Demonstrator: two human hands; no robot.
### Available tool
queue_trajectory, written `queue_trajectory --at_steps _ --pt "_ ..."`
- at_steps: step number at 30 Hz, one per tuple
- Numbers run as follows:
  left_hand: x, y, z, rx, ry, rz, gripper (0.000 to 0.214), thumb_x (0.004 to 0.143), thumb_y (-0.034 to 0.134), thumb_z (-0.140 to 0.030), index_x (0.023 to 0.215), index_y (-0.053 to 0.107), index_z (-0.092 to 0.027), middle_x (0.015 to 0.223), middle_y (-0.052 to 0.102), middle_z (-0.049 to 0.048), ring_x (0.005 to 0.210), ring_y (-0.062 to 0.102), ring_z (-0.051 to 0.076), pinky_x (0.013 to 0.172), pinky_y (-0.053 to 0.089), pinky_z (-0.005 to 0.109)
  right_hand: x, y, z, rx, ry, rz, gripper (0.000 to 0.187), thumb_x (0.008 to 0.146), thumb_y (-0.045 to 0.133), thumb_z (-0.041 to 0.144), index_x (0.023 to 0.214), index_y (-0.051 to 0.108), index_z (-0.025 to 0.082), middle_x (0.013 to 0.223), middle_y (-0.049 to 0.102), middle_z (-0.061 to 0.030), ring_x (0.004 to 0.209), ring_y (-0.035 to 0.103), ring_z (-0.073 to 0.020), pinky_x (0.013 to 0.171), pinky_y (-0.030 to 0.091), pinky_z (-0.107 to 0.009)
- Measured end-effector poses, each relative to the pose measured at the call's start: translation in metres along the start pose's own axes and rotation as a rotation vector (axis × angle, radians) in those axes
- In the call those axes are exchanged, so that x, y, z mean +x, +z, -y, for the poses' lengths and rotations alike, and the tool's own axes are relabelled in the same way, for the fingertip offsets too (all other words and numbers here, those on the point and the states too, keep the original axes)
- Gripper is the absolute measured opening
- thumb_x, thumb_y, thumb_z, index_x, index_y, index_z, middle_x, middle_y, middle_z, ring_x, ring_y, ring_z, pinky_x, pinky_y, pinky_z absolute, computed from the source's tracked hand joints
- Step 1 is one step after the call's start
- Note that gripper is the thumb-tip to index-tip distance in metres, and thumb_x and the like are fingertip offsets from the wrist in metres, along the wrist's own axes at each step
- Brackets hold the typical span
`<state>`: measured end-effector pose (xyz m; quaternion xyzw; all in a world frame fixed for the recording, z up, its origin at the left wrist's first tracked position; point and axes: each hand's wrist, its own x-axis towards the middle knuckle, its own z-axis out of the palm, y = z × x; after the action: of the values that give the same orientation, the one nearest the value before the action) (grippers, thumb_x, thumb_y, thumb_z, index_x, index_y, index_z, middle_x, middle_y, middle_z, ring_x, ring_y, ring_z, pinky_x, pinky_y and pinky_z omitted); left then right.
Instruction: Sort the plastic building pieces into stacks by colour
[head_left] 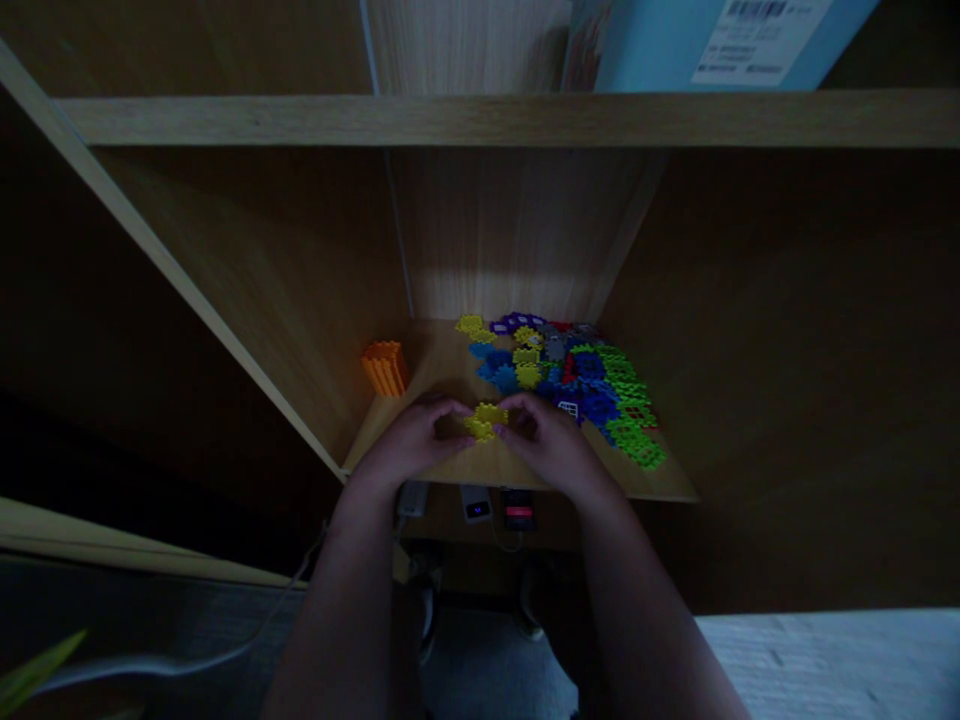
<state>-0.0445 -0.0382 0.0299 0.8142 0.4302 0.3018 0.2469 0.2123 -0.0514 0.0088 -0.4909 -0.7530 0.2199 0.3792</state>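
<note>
Between my two hands are yellow notched plastic building pieces (486, 420), held just above the front of the wooden shelf board. My left hand (420, 435) pinches their left edge with thumb and forefinger. On the opposite edge, my right hand (544, 440) grips with its thumb and fingertips. Whether the yellow pieces are joined or merely stacked, I cannot tell. Beyond my hands lie blue pieces (499, 375) and more yellow pieces (528, 374) of the same notched kind. A purple piece with a white window grid (568, 408) lies close to my right hand.
An upright orange stack (385, 370) stands at the shelf's left. Green pieces (637, 443) spread along the right side. Below the board are a power bank with a lit display (476, 505) and a dark device with a red screen (518, 511). A blue box (675, 45) sits above.
</note>
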Motion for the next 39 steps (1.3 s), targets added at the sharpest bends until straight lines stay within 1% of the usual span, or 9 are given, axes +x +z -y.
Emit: queue_trajectory --at_steps 5,10,12,18,21,23,29,34,39 --pt "0.0009 -0.0003 0.0007 0.022 0.030 0.010 0.022 0.090 0.081 -0.032 0.111 0.079 -0.026 0.113 0.080 0.0041 0.110 0.073 0.024 0.098 0.057 0.037 0.0006 0.0006 -0.0013 0.007 0.005 -0.013 0.025 0.097 0.073 0.036 0.119 0.069 0.026 0.096 0.076 -0.0022 0.086 0.071 -0.0204 0.078 0.054 -0.032" --pt "0.0001 0.0034 0.0062 -0.035 -0.007 -0.047 0.031 0.091 0.073 -0.023 0.123 0.074 -0.024 0.123 0.080 0.0036 0.116 0.074 0.022 0.107 0.056 0.037 0.0000 0.0004 0.0000 -0.005 -0.008 0.033 0.024 0.098 0.072 0.033 0.121 0.070 0.027 0.094 0.075 -0.0013 0.085 0.072 -0.0203 0.078 0.053 -0.032" --pt "0.0000 0.0043 0.0079 -0.039 -0.004 -0.057 0.029 0.092 0.070 -0.022 0.121 0.074 -0.023 0.122 0.080 0.0035 0.115 0.075 0.022 0.107 0.057 0.037 -0.0007 0.0001 0.0013 -0.009 -0.025 0.058 0.023 0.099 0.069 0.030 0.122 0.070 0.027 0.095 0.076 -0.0016 0.088 0.072 -0.0206 0.080 0.053 -0.032" --pt "0.0006 0.0025 0.0060 -0.003 0.001 -0.038 0.023 0.095 0.068 -0.023 0.117 0.076 -0.024 0.118 0.081 0.0034 0.112 0.075 0.022 0.105 0.058 0.038 -0.0010 0.0002 0.0028 -0.016 -0.095 0.107 0.027 0.103 0.062 0.020 0.126 0.072 0.030 0.122 0.081 -0.0044 0.105 0.075 -0.0229 0.094 0.057 -0.038" --pt "0.0008 0.0012 0.0049 0.004 0.017 -0.015 0.019 0.097 0.068 -0.024 0.113 0.078 -0.026 0.115 0.082 0.0020 0.110 0.075 0.022 0.104 0.058 0.038 0.0003 0.0006 0.0035 -0.008 -0.124 0.118 0.032 0.102 0.060 0.014 0.125 0.073 0.033 0.139 0.077 -0.0030 0.120 0.075 -0.0240 0.106 0.057 -0.044" --pt "0.0008 0.0011 0.0048 -0.006 0.018 -0.006 0.017 0.096 0.069 -0.024 0.110 0.078 -0.026 0.112 0.083 0.0015 0.107 0.076 0.022 0.102 0.058 0.037 0.0013 0.0013 0.0035 -0.009 -0.136 0.117 0.034 0.102 0.058 0.011 0.122 0.076 0.033 0.145 0.074 -0.0019 0.129 0.073 -0.0241 0.113 0.055 -0.047" --pt "0.0009 0.0032 0.0047 -0.061 0.013 0.014 0.013 0.097 0.069 -0.023 0.105 0.079 -0.025 0.106 0.083 0.0003 0.100 0.076 0.019 0.094 0.057 0.032 0.0044 0.0030 -0.0011 -0.001 -0.157 0.075 0.039 0.098 0.056 0.004 0.109 0.082 0.031 0.140 0.077 -0.0026 0.131 0.072 -0.0231 0.116 0.055 -0.048" --pt "0.0011 0.0028 0.0014 -0.075 0.012 0.031 0.012 0.098 0.069 -0.026 0.105 0.079 -0.026 0.106 0.083 0.0003 0.100 0.076 0.019 0.094 0.057 0.033 0.0057 0.0014 -0.0025 -0.020 -0.175 0.053 0.034 0.098 0.055 0.004 0.100 0.080 0.028 0.129 0.079 -0.0044 0.122 0.075 -0.0219 0.110 0.057 -0.044" --pt "0.0007 0.0023 0.0019 -0.051 0.027 0.032 0.014 0.098 0.069 -0.025 0.107 0.079 -0.025 0.108 0.083 0.0019 0.102 0.076 0.020 0.095 0.057 0.034 0.0057 0.0015 -0.0040 -0.016 -0.175 0.043 0.031 0.098 0.057 0.005 0.098 0.079 0.027 0.124 0.081 -0.0050 0.117 0.076 -0.0220 0.106 0.058 -0.041"
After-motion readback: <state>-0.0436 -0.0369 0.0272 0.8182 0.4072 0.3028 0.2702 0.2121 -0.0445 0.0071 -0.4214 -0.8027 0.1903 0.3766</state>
